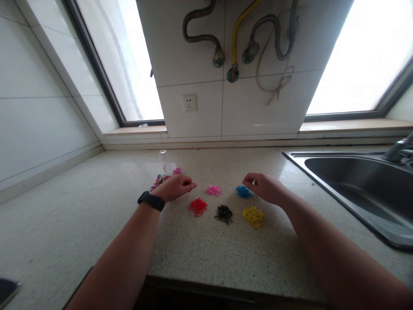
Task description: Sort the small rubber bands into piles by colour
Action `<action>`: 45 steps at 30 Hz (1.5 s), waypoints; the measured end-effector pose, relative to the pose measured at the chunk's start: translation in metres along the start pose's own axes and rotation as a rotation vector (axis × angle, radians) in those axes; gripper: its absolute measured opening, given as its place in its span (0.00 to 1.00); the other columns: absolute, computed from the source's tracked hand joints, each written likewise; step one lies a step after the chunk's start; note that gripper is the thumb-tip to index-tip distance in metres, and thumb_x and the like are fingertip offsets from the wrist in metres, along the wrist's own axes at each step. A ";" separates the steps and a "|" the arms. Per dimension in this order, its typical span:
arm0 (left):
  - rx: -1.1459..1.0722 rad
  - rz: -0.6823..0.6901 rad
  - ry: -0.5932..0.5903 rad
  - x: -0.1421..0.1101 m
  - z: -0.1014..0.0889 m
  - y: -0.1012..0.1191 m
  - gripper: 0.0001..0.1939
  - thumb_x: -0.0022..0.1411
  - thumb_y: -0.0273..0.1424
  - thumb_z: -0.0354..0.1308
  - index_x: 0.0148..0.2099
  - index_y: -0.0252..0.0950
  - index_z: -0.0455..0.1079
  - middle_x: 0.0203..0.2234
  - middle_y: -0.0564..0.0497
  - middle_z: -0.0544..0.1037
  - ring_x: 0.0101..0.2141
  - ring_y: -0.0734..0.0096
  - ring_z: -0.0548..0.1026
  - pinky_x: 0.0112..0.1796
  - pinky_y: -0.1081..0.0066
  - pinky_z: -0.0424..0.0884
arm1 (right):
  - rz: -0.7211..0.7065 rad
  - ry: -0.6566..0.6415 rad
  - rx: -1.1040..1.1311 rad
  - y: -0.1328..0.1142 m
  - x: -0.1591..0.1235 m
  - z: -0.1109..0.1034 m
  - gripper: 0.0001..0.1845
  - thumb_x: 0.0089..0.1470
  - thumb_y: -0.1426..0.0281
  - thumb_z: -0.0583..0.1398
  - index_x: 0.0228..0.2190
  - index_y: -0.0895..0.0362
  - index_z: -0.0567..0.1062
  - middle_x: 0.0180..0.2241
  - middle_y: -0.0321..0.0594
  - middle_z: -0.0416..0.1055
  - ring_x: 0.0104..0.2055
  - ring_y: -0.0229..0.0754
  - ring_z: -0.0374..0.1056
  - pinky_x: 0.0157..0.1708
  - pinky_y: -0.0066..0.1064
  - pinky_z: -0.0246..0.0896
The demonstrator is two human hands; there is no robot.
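My left hand [177, 187], with a dark band on its wrist, is closed with its fingers curled, just right of a mixed multicoloured pile of small rubber bands [158, 181]. Whatever it holds is too small or hidden to see. My right hand [265, 186] is closed in a pinch at the edge of the blue rubber bands [243, 191]; what its fingertips hold cannot be made out. Between and below the hands lie pink rubber bands [214, 190], red rubber bands [198, 206], black rubber bands [224, 214] and yellow rubber bands [254, 216], in separate small heaps.
Behind my left hand a clear plastic container [164, 160] stands by a pink item [177, 171]. The speckled countertop [200, 254] ends at a front edge near me. A steel sink [351, 172] with a faucet [400, 146] is at the right. A tiled wall rises behind.
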State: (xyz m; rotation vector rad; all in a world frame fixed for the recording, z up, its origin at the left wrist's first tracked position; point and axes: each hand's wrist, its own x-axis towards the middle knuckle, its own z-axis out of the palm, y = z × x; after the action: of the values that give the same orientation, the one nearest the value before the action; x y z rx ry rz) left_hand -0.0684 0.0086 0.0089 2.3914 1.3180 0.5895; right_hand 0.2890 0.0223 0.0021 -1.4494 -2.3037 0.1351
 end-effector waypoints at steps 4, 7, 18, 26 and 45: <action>-0.060 -0.009 0.019 0.006 0.011 -0.005 0.22 0.66 0.44 0.51 0.25 0.34 0.66 0.18 0.56 0.63 0.22 0.75 0.61 0.26 0.71 0.53 | -0.008 -0.020 0.025 0.000 0.001 0.001 0.12 0.59 0.63 0.56 0.33 0.52 0.79 0.27 0.37 0.77 0.27 0.38 0.68 0.28 0.29 0.54; -0.080 -0.042 0.046 0.010 0.019 -0.008 0.22 0.66 0.45 0.51 0.26 0.34 0.69 0.19 0.54 0.67 0.23 0.73 0.64 0.27 0.71 0.56 | -0.004 -0.020 0.037 0.002 0.002 0.002 0.13 0.59 0.63 0.56 0.32 0.53 0.79 0.28 0.38 0.77 0.27 0.38 0.68 0.28 0.29 0.55; -0.066 -0.016 0.064 0.008 0.018 -0.004 0.22 0.65 0.45 0.52 0.26 0.34 0.69 0.18 0.53 0.69 0.22 0.73 0.64 0.26 0.71 0.55 | 0.004 -0.034 0.056 0.004 0.002 0.004 0.13 0.59 0.62 0.56 0.34 0.53 0.80 0.29 0.38 0.77 0.28 0.39 0.69 0.29 0.29 0.56; 0.085 -0.132 0.252 0.005 -0.002 -0.013 0.23 0.68 0.45 0.48 0.29 0.35 0.72 0.20 0.52 0.72 0.23 0.72 0.67 0.27 0.71 0.57 | 0.014 -0.022 0.062 0.005 0.002 0.004 0.13 0.59 0.61 0.56 0.33 0.52 0.79 0.28 0.37 0.77 0.27 0.39 0.68 0.28 0.29 0.55; 0.346 -0.314 0.299 0.006 -0.003 -0.054 0.11 0.62 0.34 0.58 0.43 0.42 0.80 0.37 0.46 0.78 0.38 0.62 0.76 0.43 0.69 0.67 | -0.016 -0.028 0.045 0.005 0.004 0.006 0.13 0.59 0.61 0.56 0.34 0.51 0.79 0.27 0.37 0.76 0.28 0.39 0.68 0.29 0.30 0.55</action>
State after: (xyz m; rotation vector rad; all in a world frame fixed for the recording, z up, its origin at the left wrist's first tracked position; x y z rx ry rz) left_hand -0.1056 0.0413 -0.0134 2.3387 2.0244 0.6920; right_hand 0.2892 0.0285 -0.0041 -1.4160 -2.3187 0.2023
